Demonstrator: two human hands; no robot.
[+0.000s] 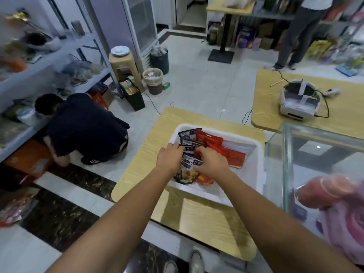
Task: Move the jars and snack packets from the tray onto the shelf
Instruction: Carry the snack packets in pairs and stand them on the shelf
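Left hand (170,154): reaches into the tray from its near-left side, fingers curled over the edge of the dark packets (192,161), clamped on them.
Right hand (211,162): just beside the left hand, knuckles up, fingers bent down onto the top of the same bunch of dark packets; the fingertips are hidden, so exactly how much they hold cannot be told.
Dark packets: fanned between the two hands and just beyond the left fingertips, standing tilted against each other, their upper corners poking out past the knuckles.
Red packets (210,140): just beyond and to the outer side of the right hand, touching the dark ones, leaning toward the far wall of the tray; one lies flatter further out on that side.
Packet with a food picture (187,175): under the two wrists, on the tray floor, nearer the person than the grip; an orange-red packet (204,178) lies against it below the right wrist.
Tray (260,154): white plastic with a perforated floor, around both hands, resting on a light wooden table (177,119).
Shelf (49,62): metal racking well apart from the grip, off to the left hand's side, already carrying goods.
Writing: the dark packets bear white panels with print, and the red ones pale marks, all too blurred to read; no brand can be made out.
Crouching person (84,127): on the floor between the table and the shelf, well to the left of the left hand.
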